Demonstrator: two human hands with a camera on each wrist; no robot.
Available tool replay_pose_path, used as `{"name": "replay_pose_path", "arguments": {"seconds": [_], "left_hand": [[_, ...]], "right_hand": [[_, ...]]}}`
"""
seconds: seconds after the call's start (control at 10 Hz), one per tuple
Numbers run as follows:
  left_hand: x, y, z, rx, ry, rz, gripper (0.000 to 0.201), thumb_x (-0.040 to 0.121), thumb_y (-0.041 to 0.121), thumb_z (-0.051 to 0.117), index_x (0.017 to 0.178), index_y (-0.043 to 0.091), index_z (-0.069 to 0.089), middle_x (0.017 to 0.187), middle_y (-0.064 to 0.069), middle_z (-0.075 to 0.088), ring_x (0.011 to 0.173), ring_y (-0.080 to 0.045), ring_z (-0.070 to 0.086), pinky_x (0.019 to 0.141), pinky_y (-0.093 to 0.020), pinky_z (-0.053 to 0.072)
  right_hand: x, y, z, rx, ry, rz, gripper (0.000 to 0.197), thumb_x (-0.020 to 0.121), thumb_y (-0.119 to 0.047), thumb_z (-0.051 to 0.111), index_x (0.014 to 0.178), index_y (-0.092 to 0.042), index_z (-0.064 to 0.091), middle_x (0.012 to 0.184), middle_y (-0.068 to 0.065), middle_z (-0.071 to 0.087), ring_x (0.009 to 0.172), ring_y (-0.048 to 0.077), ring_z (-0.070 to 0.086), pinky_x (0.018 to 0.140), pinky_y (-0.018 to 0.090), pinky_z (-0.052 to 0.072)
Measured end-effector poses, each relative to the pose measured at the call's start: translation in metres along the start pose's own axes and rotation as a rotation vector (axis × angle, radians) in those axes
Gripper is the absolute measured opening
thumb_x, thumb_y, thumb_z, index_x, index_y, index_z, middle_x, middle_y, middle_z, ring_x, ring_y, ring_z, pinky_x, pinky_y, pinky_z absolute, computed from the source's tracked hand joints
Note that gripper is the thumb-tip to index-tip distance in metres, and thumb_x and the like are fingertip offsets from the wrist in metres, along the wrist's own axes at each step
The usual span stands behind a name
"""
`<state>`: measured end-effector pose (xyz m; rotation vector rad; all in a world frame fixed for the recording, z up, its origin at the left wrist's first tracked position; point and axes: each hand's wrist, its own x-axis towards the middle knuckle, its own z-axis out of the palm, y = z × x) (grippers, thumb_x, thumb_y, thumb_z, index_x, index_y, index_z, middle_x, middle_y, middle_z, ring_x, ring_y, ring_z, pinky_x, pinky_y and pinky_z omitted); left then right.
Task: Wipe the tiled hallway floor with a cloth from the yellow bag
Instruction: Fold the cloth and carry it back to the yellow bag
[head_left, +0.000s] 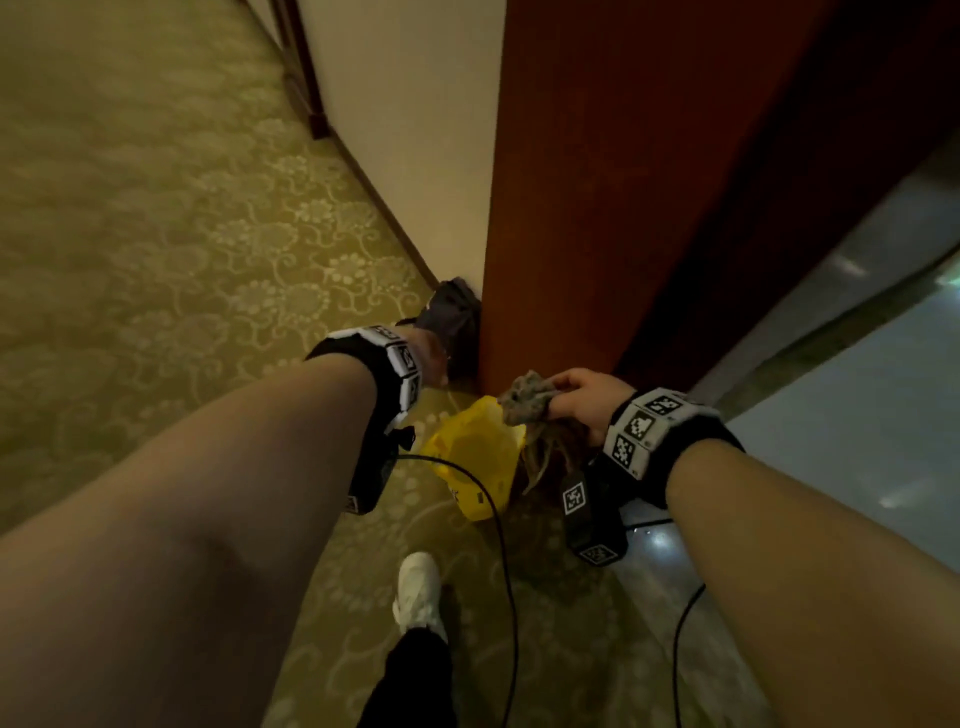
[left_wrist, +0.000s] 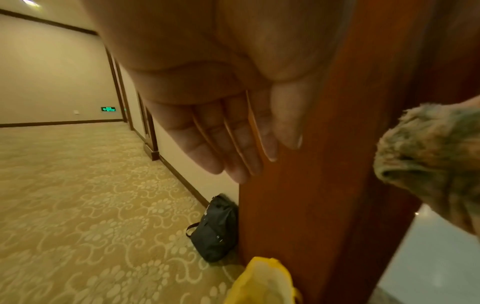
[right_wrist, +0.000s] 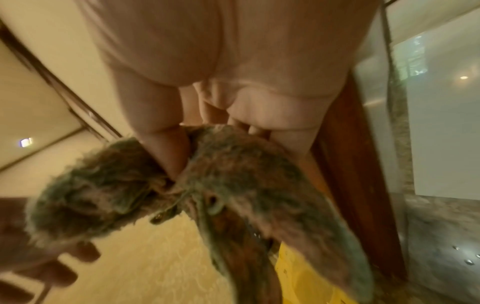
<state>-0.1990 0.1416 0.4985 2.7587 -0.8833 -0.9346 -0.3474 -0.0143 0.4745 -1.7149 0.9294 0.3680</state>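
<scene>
My right hand (head_left: 569, 396) grips a shaggy grey-brown cloth (head_left: 523, 404) above the open yellow bag (head_left: 475, 460), which stands on the carpet at the foot of a wooden door frame (head_left: 597, 208). In the right wrist view the thumb and fingers of the right hand (right_wrist: 207, 133) pinch the bunched cloth (right_wrist: 241, 181), which hangs over the yellow bag (right_wrist: 306, 279). My left hand (left_wrist: 241, 162) is held flat with straight fingers beside the frame, touching nothing. The cloth (left_wrist: 428, 162) shows at its right. The pale tiled floor (head_left: 857, 415) lies to the right of the frame.
A black bag (head_left: 452, 317) leans against the wall behind the door frame. Patterned yellow carpet (head_left: 182, 260) fills the corridor to the left. My white shoe (head_left: 418, 592) stands on the carpet below the yellow bag. Black cables (head_left: 506, 571) trail from both wrists.
</scene>
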Motion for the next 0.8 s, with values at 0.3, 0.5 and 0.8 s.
{"name": "replay_pose_path", "arguments": {"seconds": [0.3, 0.5, 0.8], "left_hand": [[0.196, -0.065, 0.055, 0.094, -0.191, -0.093, 0.038, 0.095, 0.026, 0.050, 0.131, 0.010, 0.052, 0.136, -0.013, 0.053, 0.123, -0.031, 0.052, 0.100, -0.037, 0.042], [0.337, -0.108, 0.177, 0.112, -0.334, -0.169, 0.049, 0.088, 0.031, 0.062, 0.132, 0.014, 0.049, 0.129, -0.011, 0.058, 0.116, -0.032, 0.057, 0.097, -0.043, 0.049], [0.426, -0.152, 0.308, 0.142, -0.482, -0.132, 0.041, 0.090, 0.039, 0.056, 0.128, 0.025, 0.050, 0.117, -0.004, 0.064, 0.104, -0.026, 0.061, 0.082, -0.032, 0.050]], "right_hand": [[0.196, -0.003, 0.053, -0.152, -0.056, 0.227, 0.044, 0.082, -0.014, 0.066, 0.125, -0.012, 0.054, 0.116, 0.009, 0.057, 0.106, 0.028, 0.059, 0.093, 0.036, 0.051], [0.357, 0.067, 0.105, -0.206, -0.089, 0.389, 0.040, 0.085, -0.012, 0.062, 0.124, -0.009, 0.057, 0.114, 0.015, 0.062, 0.106, 0.030, 0.061, 0.095, 0.041, 0.051], [0.509, 0.202, 0.160, -0.260, -0.167, 0.492, 0.045, 0.089, -0.009, 0.058, 0.132, -0.003, 0.048, 0.137, 0.014, 0.051, 0.101, 0.018, 0.060, 0.078, 0.017, 0.047]]}}
